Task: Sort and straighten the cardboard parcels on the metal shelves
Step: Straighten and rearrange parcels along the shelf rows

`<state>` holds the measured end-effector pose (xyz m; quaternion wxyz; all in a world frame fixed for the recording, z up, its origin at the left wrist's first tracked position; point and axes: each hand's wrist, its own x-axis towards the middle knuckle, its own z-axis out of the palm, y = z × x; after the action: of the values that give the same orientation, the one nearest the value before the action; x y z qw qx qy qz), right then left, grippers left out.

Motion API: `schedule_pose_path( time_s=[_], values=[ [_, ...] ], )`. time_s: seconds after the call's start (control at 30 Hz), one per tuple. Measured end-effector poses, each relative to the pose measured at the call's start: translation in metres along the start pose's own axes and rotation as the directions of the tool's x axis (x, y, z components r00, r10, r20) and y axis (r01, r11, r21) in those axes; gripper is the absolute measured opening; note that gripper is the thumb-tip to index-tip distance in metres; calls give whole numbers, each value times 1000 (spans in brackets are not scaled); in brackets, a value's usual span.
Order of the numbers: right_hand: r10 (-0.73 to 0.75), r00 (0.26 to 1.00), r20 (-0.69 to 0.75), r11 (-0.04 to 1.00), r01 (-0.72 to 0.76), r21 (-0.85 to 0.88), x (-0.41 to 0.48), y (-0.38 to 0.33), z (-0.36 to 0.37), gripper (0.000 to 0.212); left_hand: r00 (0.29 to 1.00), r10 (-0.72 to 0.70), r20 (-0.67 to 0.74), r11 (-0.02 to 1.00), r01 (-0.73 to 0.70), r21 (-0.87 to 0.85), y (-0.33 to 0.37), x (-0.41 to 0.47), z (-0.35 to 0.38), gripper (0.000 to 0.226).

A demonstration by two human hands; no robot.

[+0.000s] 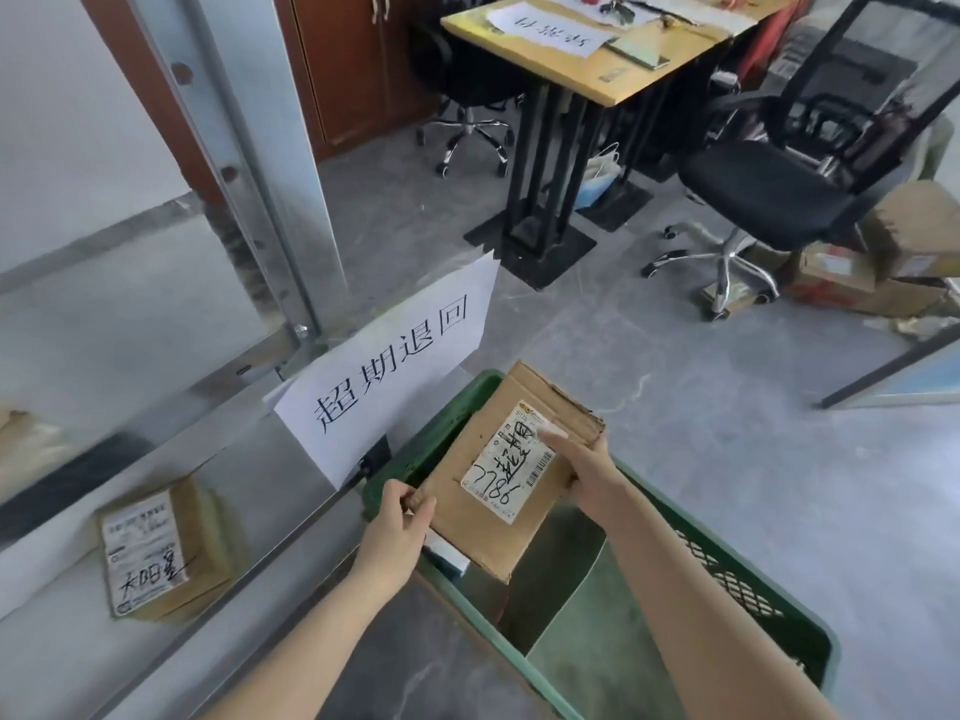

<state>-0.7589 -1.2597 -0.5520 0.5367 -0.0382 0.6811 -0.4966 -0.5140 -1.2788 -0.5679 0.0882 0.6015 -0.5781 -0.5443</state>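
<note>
Both hands hold a flat cardboard parcel point(470, 491) with a white label marked in black pen, tilted above a green plastic crate point(753, 595). My left hand point(402, 517) grips its near left corner. My right hand point(582, 467) grips its right edge, thumb on the label. A smaller cardboard parcel point(161, 550) with a handwritten label lies on the metal shelf point(270, 491) at the left. A white paper sign point(395, 366) with large characters hangs on the shelf's front edge.
A shelf upright point(260, 163) rises at the left. Beyond are a yellow desk point(597, 70) with papers, two black office chairs point(769, 194), and several cardboard boxes point(893, 252) on the grey floor at the right. A small grey packet point(447, 556) sits in the crate under the parcel.
</note>
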Motion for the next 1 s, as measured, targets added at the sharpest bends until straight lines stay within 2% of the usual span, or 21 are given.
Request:
schedule_pose_path(
  time_s=[0.13,0.2,0.33,0.43,0.53,0.67,0.8,0.93,1.0],
  values=[
    [92,992,84,989,-81,-128,21,33,14,41,1000,7,2,988,-8,152,-7,10,9,15],
    [91,994,54,979,-80,-186,33,50,21,36,1000,5,-11,981,-3,193,-13,18,12,16],
    [51,997,-58,966,-64,-251,47,73,31,45,998,23,-64,973,-7,231,-22,37,10,16],
    [-11,992,-127,943,-32,-330,47,82,26,44,997,60,-45,961,-45,274,-25,38,11,16],
    [-19,986,-165,938,-40,-343,37,87,20,54,998,61,-20,951,-52,306,-29,34,13,14],
    [7,985,-170,915,-75,-397,29,90,22,55,999,32,-4,939,-29,343,-32,39,11,15],
    [-49,987,-156,895,-26,-445,35,90,33,56,1000,10,-18,936,-3,352,-39,54,8,16],
    [-84,985,-150,864,-3,-504,41,90,45,60,999,-1,-49,893,23,449,-50,66,2,31],
    [-109,982,-154,826,4,-563,41,91,48,64,998,40,-58,853,-3,522,-51,66,1,38]
  ],
)
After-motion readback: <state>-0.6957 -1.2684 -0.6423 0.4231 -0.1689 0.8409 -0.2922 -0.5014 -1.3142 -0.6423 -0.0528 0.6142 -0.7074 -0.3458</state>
